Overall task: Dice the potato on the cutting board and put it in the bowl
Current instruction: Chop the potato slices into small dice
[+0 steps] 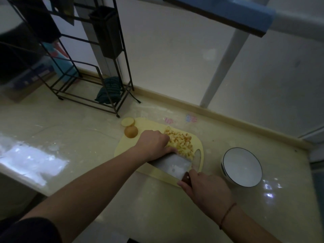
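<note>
With my right hand (205, 188) in a firm grip on the cleaver (172, 165) handle, I judge my cupped left hand (154, 143) should sweep the potato dice (182, 142) onto the flat blade before lifting toward the bowl (242, 166).

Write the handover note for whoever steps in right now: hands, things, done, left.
Left hand: fingers on the diced potato, pressing it toward the cleaver blade.
Right hand: grips the cleaver's wooden handle, blade lying low on the cutting board.
Bowl: right of the board, nothing in it.
Two potato end pieces sit at the board's far left corner.
Done: most of the dicing.
Left: move the dice into the bowl; deal with the end pieces.
</note>
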The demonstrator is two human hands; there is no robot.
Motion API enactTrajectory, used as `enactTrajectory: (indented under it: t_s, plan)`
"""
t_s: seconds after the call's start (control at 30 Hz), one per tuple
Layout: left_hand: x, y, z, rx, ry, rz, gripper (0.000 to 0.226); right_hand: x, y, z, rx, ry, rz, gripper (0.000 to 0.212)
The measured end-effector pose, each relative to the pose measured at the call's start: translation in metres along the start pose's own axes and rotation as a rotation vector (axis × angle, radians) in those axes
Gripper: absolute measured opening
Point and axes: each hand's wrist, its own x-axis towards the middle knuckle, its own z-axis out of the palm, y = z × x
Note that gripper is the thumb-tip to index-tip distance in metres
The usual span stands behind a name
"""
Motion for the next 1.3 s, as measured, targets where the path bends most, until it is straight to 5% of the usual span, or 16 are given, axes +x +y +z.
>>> enactTrajectory:
  t_s: [0.13, 0.2, 0.27, 0.37, 0.47, 0.6, 0.77, 1.13, 1.2, 1.3]
  plan:
    - [0.004, -0.020, -0.007, -0.127, 0.091, -0.169, 0.051, -0.005, 0.006, -0.005, 0.191, -0.056, 0.093, 0.061]
    - [-0.001, -0.041, -0.009, -0.384, 0.258, -0.346, 0.046, -0.008, 0.008, -0.008, 0.452, -0.117, 0.219, 0.068]
    - [-0.012, -0.055, -0.006, -0.563, 0.441, -0.448, 0.044, -0.008, 0.007, -0.018, 0.980, -0.174, 0.466, 0.063]
    - [-0.026, -0.046, 0.008, -0.421, 0.489, -0.287, 0.044, -0.007, 0.012, -0.021, 1.833, -0.329, 0.882, 0.047]
    - [-0.025, -0.016, 0.024, -0.390, 0.542, -0.172, 0.037, -0.001, 0.018, -0.027, 2.157, -0.433, 0.933, 0.046]
    - [-0.008, 0.029, 0.043, -0.493, 0.556, -0.269, 0.056, 0.001, 0.015, -0.030, 2.276, -0.468, 0.905, 0.048]
    - [0.010, 0.045, 0.043, -0.586, 0.393, -0.433, 0.079, 0.002, 0.010, -0.033, 2.254, -0.508, 0.878, 0.050]
    - [0.016, 0.031, 0.059, -0.508, 0.372, -0.483, 0.063, -0.004, 0.015, -0.029, 2.187, -0.458, 0.919, 0.047]
    - [0.012, 0.033, 0.061, -0.647, 0.462, -0.445, 0.055, -0.004, 0.014, -0.028, 2.176, -0.408, 0.914, 0.047]
    - [0.004, 0.048, 0.047, -1.203, 0.505, -0.403, 0.035, -0.002, 0.014, -0.028, 2.338, -0.383, 0.869, 0.049]
